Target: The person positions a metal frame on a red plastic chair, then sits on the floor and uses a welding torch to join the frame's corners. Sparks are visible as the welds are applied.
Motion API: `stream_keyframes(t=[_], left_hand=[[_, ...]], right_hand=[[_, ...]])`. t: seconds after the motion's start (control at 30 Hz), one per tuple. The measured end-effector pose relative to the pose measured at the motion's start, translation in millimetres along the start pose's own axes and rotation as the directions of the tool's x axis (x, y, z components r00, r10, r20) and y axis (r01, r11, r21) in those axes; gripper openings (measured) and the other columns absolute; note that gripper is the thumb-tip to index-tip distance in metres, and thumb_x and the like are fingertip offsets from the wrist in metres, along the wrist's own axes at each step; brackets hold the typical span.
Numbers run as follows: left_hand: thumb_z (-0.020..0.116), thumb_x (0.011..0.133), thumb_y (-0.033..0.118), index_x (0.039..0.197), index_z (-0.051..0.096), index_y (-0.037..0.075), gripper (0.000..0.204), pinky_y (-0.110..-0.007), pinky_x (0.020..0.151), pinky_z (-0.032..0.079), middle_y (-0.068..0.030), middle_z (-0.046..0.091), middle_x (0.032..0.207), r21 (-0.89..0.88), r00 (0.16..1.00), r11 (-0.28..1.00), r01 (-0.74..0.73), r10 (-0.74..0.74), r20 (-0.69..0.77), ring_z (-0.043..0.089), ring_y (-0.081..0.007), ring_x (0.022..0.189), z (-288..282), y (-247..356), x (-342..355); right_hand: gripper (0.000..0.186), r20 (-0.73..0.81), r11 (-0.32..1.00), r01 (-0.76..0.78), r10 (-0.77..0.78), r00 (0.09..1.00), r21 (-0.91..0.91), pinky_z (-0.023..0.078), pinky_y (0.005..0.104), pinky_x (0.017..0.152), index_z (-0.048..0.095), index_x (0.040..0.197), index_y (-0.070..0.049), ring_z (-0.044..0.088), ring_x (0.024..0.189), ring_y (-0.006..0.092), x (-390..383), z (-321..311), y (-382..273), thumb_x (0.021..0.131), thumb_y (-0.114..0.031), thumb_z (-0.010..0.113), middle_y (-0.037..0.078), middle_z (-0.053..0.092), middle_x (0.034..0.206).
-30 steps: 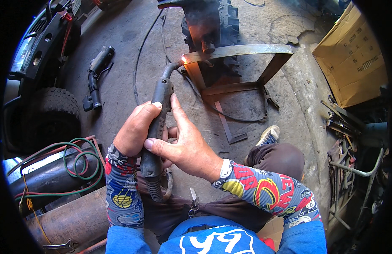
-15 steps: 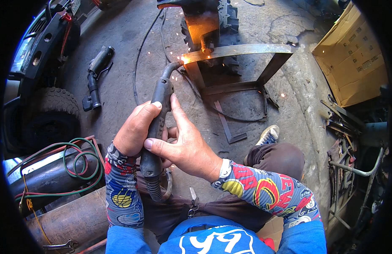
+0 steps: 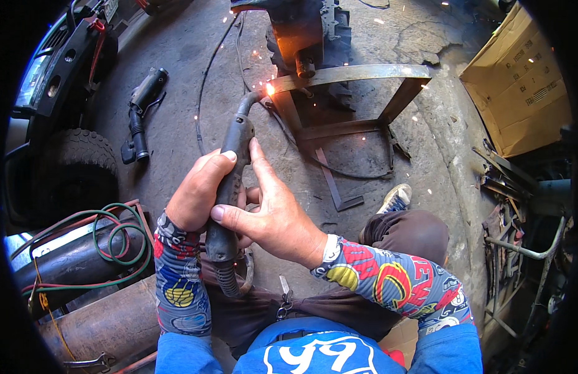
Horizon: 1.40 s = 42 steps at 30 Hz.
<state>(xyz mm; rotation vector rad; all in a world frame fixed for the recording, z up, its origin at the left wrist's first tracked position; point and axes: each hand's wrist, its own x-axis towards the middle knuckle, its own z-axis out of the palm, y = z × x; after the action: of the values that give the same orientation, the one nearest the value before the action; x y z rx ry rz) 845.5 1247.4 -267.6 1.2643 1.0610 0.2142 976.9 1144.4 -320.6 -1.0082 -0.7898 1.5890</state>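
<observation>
I grip a black welding torch (image 3: pixel 231 174) with both hands. My left hand (image 3: pixel 195 193) wraps its handle from the left. From the right, my right hand (image 3: pixel 273 215) closes on it with fingers stretched along the handle. The torch's curved neck ends at a bright spark (image 3: pixel 269 90) on the corner of a flat steel frame (image 3: pixel 357 75) lying on the concrete floor. Sparks scatter around that corner.
A second black tool (image 3: pixel 142 106) lies on the floor at left, near a vehicle tyre (image 3: pixel 71 168). Gas cylinders with green and red hoses (image 3: pixel 108 243) sit at lower left. A cardboard box (image 3: pixel 520 87) stands at upper right, scrap metal (image 3: pixel 520 243) along the right.
Both hands and the torch stay in place. The arc at the frame corner keeps burning and more sparks now fly outward.
</observation>
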Motion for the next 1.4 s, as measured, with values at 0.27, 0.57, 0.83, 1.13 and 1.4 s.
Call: stream_keyframes(t=[0.27, 0.57, 0.83, 1.13, 1.4], left_hand=[[0.051, 0.102, 0.036, 0.109, 0.061, 0.003, 0.035, -0.025, 0.053, 0.049, -0.0034, 0.064, 0.076, -0.045, 1.000, 0.999, 0.011, -0.012, -0.009, 0.061, -0.0097, 0.060, 2.3, 0.8, -1.3], [0.050, 0.103, 0.037, 0.109, 0.061, 0.003, 0.036, -0.026, 0.054, 0.049, -0.0041, 0.064, 0.077, -0.009, 1.000, 1.000, 0.010, -0.009, 0.030, 0.061, -0.0101, 0.062, -1.9, -1.9, 0.3], [0.050, 0.103, 0.038, 0.109, 0.060, 0.003, 0.037, -0.026, 0.052, 0.048, -0.0052, 0.064, 0.074, -0.007, 0.999, 0.999, 0.037, -0.037, 0.012, 0.061, -0.0113, 0.059, -0.5, -2.3, -1.1], [0.050, 0.102, 0.036, 0.114, 0.059, 0.003, 0.037, -0.025, 0.052, 0.049, -0.0042, 0.065, 0.080, -0.053, 1.000, 0.998, 0.015, -0.015, 0.010, 0.061, -0.0097, 0.061, 3.5, 0.1, -3.9], [0.049, 0.102, 0.035, 0.110, 0.061, 0.003, 0.034, -0.025, 0.058, 0.049, -0.0036, 0.065, 0.079, -0.009, 0.996, 0.998, -0.067, 0.066, -0.057, 0.060, -0.0099, 0.062, 1.5, -3.4, -7.9]], right_hand=[[0.117, 0.007, 0.999, -0.031, 0.031, 0.999, 0.014, 0.061, 0.0314, 0.058, -0.016, 0.162, -0.005, 0.074, 0.082, 0.0226, -0.5, 0.8, -2.0, 0.092, -0.019, 0.077, 0.021, 0.066, 0.102], [0.117, -0.019, 0.999, -0.004, 0.003, 1.000, -0.047, 0.062, 0.0332, 0.059, -0.015, 0.162, -0.005, 0.074, 0.084, 0.0249, -1.0, 1.4, 0.2, 0.092, -0.019, 0.077, 0.023, 0.068, 0.102], [0.118, -0.034, 1.000, 0.025, -0.025, 0.999, -0.002, 0.062, 0.0324, 0.058, -0.014, 0.163, -0.004, 0.074, 0.083, 0.0246, -1.6, 3.2, 5.0, 0.091, -0.018, 0.078, 0.023, 0.068, 0.102], [0.118, -0.021, 0.999, 0.030, -0.030, 0.999, -0.016, 0.061, 0.0311, 0.057, -0.014, 0.163, -0.005, 0.072, 0.078, 0.0219, -2.2, 2.2, 2.4, 0.090, -0.019, 0.078, 0.020, 0.068, 0.099], [0.118, -0.010, 0.998, 0.034, -0.035, 0.999, -0.055, 0.053, 0.0269, 0.053, -0.011, 0.165, -0.012, 0.064, 0.068, 0.0106, -1.3, 2.0, -3.7, 0.089, -0.019, 0.080, 0.006, 0.059, 0.088]])
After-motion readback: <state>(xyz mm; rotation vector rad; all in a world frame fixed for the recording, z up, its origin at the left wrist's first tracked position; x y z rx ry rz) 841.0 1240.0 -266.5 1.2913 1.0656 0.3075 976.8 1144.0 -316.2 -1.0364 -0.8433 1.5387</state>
